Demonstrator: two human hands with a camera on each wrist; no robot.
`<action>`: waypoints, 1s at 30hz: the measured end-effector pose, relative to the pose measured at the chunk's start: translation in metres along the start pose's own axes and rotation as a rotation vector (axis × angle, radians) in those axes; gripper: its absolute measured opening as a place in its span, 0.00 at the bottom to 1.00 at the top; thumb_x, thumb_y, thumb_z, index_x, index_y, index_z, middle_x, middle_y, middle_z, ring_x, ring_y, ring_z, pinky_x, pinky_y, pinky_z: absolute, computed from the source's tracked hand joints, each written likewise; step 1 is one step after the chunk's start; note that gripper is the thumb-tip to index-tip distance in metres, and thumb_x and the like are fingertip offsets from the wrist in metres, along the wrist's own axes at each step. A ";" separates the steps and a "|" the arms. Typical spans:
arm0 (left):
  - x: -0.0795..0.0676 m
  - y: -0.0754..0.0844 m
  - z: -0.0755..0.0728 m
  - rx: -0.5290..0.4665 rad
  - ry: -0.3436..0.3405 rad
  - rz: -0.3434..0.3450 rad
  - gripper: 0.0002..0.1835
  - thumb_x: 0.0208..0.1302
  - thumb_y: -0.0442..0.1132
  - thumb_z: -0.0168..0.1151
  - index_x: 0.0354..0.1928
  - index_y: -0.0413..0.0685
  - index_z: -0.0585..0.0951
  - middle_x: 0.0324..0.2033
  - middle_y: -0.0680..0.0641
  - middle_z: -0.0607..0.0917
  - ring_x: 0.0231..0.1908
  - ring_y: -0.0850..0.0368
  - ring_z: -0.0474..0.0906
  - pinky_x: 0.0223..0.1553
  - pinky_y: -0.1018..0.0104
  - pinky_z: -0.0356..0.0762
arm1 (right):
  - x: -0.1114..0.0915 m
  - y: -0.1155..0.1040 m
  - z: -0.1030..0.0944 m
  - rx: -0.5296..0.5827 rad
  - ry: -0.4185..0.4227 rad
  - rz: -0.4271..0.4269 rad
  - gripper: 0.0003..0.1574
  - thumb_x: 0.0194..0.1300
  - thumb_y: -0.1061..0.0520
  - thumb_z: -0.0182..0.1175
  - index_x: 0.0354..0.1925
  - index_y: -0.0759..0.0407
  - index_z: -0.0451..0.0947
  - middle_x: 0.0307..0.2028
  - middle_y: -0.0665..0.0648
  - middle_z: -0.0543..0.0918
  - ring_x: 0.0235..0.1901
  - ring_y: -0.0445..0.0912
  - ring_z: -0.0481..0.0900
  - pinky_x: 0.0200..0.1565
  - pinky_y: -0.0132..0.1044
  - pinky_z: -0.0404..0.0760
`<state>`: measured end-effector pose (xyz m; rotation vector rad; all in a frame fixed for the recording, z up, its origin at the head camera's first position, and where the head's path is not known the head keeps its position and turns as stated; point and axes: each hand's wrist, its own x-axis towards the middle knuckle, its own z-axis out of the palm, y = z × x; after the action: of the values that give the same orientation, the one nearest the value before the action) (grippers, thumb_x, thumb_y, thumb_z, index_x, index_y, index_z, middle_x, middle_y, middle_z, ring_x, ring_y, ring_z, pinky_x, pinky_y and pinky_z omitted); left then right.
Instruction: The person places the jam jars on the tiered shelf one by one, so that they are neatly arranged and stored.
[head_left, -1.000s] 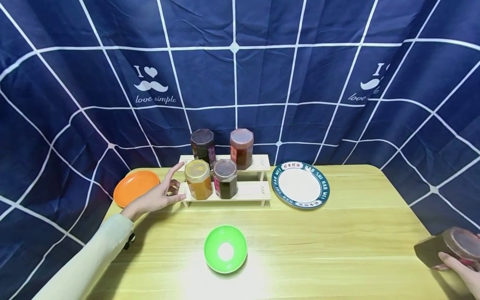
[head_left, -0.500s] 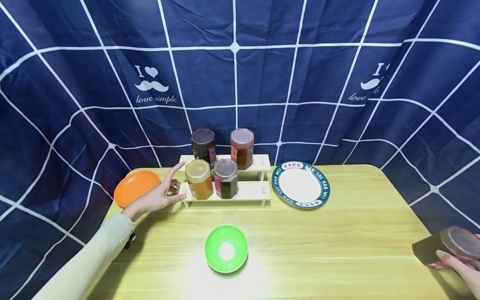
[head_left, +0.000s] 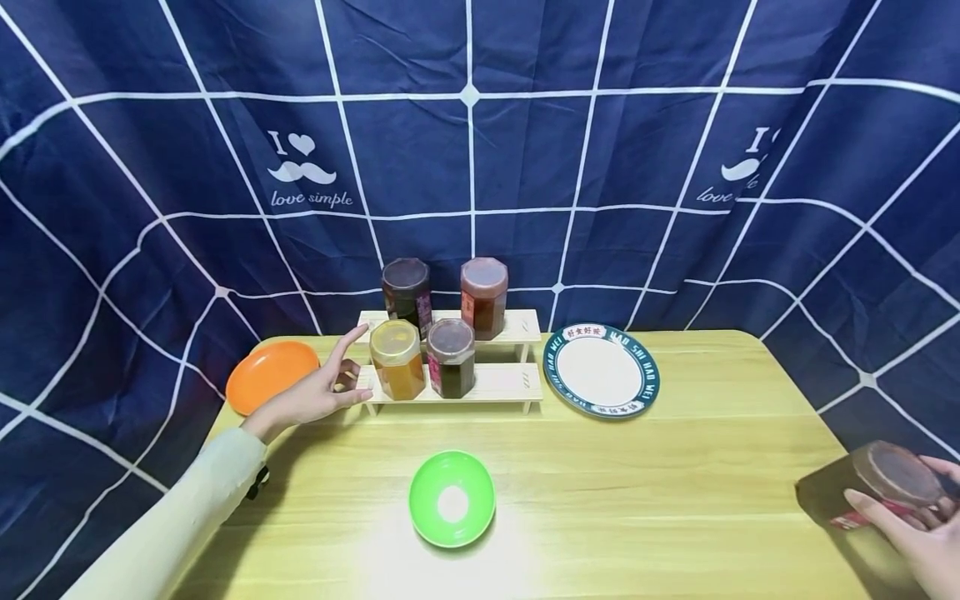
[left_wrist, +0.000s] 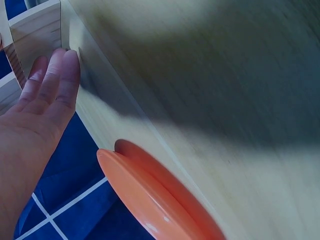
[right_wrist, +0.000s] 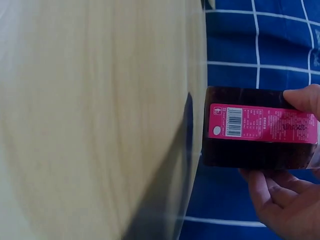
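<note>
My right hand (head_left: 918, 533) grips a dark jar (right_wrist: 260, 130) with a pink barcode label near the table's right edge. In the head view the held jar (head_left: 843, 492) is tilted, its lid towards the hand. My left hand (head_left: 311, 392) rests at the left end of a two-step wooden rack (head_left: 502, 381), thumb by the lower step and forefinger by the upper one. Its fingers (left_wrist: 65, 80) extend fairly straight beside the rack's end. On the lower step stand a yellow jar (head_left: 401, 367) and a dark jar (head_left: 452, 367); a purple-labelled jar (head_left: 408, 296) and a reddish-brown jar (head_left: 486, 304) occupy the upper step.
A green bowl (head_left: 427, 500) sits in front of the rack. To the rack's right lies a white plate with a teal rim (head_left: 555, 367). An orange plate (head_left: 270, 375) is at the left edge, behind my left wrist. Blue gridded cloth (head_left: 525, 150) surrounds the table's back and sides.
My right hand has carried the dark jar a little to the left, further into the head view. My left hand and the jars on the rack have stayed in place.
</note>
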<state>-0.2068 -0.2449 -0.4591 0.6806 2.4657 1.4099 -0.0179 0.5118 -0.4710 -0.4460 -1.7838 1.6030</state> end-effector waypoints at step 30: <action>0.000 -0.001 0.000 0.016 0.010 0.012 0.58 0.74 0.31 0.72 0.89 0.53 0.39 0.49 0.35 0.82 0.50 0.41 0.81 0.58 0.39 0.76 | -0.024 -0.064 0.083 -0.427 -0.409 -0.209 0.62 0.57 0.74 0.80 0.75 0.37 0.60 0.49 0.28 0.86 0.40 0.25 0.85 0.39 0.18 0.78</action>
<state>-0.2067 -0.2454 -0.4595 0.6946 2.4875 1.4028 -0.0462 0.4241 -0.4157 -0.1134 -2.4098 1.2243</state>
